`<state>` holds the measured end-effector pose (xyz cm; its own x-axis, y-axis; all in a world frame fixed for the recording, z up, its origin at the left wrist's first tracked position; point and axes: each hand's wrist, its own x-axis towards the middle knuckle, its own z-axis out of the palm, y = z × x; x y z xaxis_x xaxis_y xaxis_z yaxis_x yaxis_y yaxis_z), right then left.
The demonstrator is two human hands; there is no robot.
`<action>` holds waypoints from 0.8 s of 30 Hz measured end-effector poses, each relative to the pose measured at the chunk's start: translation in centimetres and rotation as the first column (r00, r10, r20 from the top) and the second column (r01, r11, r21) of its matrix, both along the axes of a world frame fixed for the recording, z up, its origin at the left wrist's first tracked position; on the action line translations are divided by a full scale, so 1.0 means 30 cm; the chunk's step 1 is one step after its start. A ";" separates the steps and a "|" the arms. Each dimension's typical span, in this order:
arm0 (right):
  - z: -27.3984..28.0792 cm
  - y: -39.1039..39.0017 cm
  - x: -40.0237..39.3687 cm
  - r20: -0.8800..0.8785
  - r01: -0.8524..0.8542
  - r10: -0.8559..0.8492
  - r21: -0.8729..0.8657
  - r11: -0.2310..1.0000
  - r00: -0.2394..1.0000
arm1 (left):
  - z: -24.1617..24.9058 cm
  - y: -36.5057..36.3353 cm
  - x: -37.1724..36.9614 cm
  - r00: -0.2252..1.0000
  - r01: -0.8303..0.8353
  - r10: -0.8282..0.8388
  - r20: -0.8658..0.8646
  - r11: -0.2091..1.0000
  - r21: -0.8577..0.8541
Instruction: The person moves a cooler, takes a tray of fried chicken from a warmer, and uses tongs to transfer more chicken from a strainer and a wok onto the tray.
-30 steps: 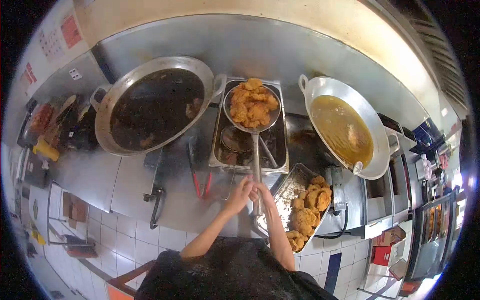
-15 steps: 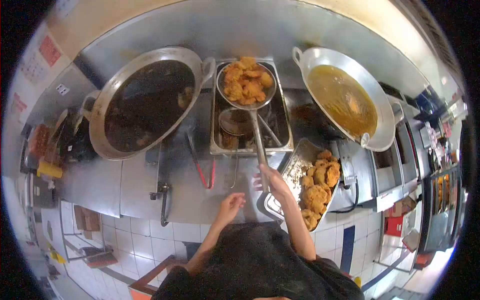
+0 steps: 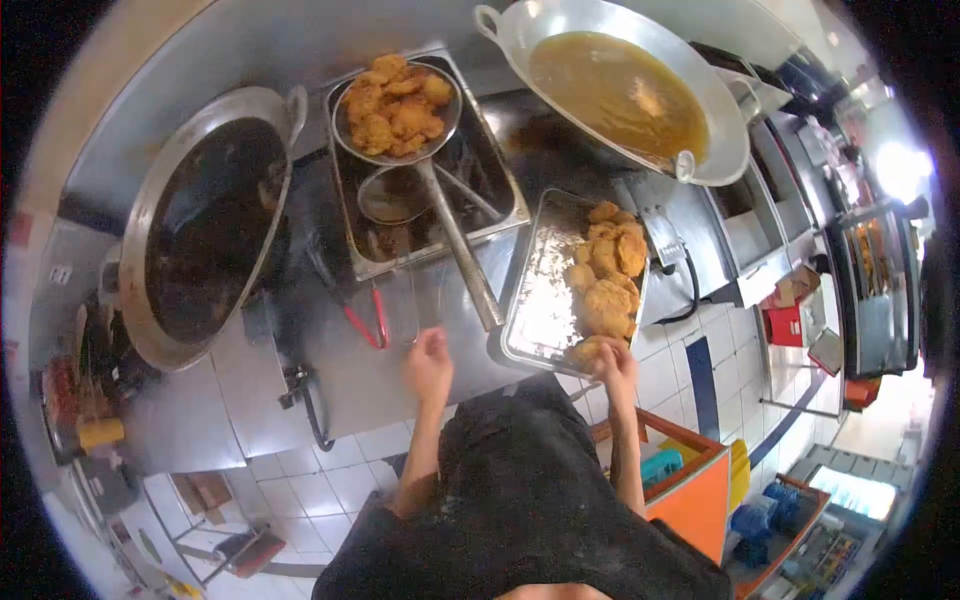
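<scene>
My right hand (image 3: 616,366) is at the near right corner of a metal tray (image 3: 541,330), fingers curled over the closest of several fried chicken pieces (image 3: 608,305); I cannot tell whether they grip the piece or the rim. My left hand (image 3: 431,362) hovers over the counter, loosely bent and holding nothing visible, close to red-handled tongs (image 3: 368,325) and a thin wire handle (image 3: 413,305). Farther off, a long-handled strainer (image 3: 462,245) full of fried pieces (image 3: 395,105) rests across a rectangular pan (image 3: 505,222), unheld. A second strainer (image 3: 393,194) lies inside that pan.
A large wok of dark oil (image 3: 210,225) stands at the left. At the upper right is another wok with lighter, golden oil (image 3: 620,95). Behind my right arm stands an orange-sided cabinet (image 3: 690,505). A white tiled floor (image 3: 325,492) lies below the steel counter (image 3: 290,425).
My right hand has let go of the strainer handle and moved right to the tray's near corner. The view has turned, and the strainer stays lying on the pan.
</scene>
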<state>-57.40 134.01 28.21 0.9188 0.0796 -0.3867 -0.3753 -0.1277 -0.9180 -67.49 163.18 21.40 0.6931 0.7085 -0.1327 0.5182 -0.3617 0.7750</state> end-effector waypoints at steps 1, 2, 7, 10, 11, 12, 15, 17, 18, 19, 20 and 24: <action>-0.074 -0.063 -0.018 0.028 0.082 -0.083 0.033 0.996 0.996 | 0.002 0.033 -0.032 1.000 -0.020 0.020 -0.002 1.000 0.011; -0.072 -0.091 -0.027 -0.041 0.161 -0.161 -0.003 0.987 0.986 | 0.002 0.071 -0.065 0.988 -0.149 0.153 0.017 0.921 0.361; -0.087 -0.094 0.022 -0.021 0.126 -0.125 0.044 0.991 0.992 | -0.062 0.153 -0.046 0.833 -0.288 0.527 -0.168 0.673 0.681; -0.049 -0.038 0.089 0.103 -0.034 0.027 0.068 0.997 0.994 | -0.157 0.212 0.022 0.850 -0.241 0.457 -0.263 0.780 0.578; -0.042 -0.023 0.109 0.124 -0.059 0.048 0.084 0.995 0.991 | -0.251 0.275 0.034 0.850 -0.260 0.484 -0.209 0.729 0.633; -0.035 -0.015 0.125 0.146 -0.081 0.066 0.099 0.992 0.987 | -0.302 0.332 0.034 0.850 -0.276 0.505 -0.154 0.674 0.685; -0.055 -0.074 0.159 0.205 -0.118 0.097 0.091 0.989 0.974 | -0.295 0.423 -0.009 0.912 -0.228 0.361 -0.195 0.841 0.491; -0.127 -0.158 0.169 0.302 -0.082 0.083 -0.016 0.996 0.950 | -0.234 0.411 -0.074 0.942 -0.218 0.295 -0.161 0.901 0.375; -0.108 -0.196 0.152 0.208 -0.041 0.029 0.056 0.998 0.978 | -0.195 0.369 -0.111 0.967 -0.183 0.219 -0.130 0.952 0.244; -0.087 -0.232 0.140 0.111 0.004 -0.018 0.124 0.992 0.994 | -0.115 0.288 -0.150 0.963 -0.266 0.271 -0.010 0.951 0.155; -0.116 -0.280 0.125 0.123 0.041 -0.061 0.152 0.988 0.991 | -0.024 0.197 -0.191 0.939 -0.334 0.327 0.108 0.941 0.055; -0.239 -0.477 0.075 0.028 0.142 -0.146 0.101 0.985 0.989 | 0.132 0.140 -0.308 0.933 -0.344 0.329 0.142 0.934 0.098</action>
<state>-55.16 119.70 21.03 0.9362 -0.0184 -0.3510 -0.3507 0.0173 -0.9363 -76.73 167.38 25.35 0.4164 0.9084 0.0373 0.5307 -0.2761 0.8014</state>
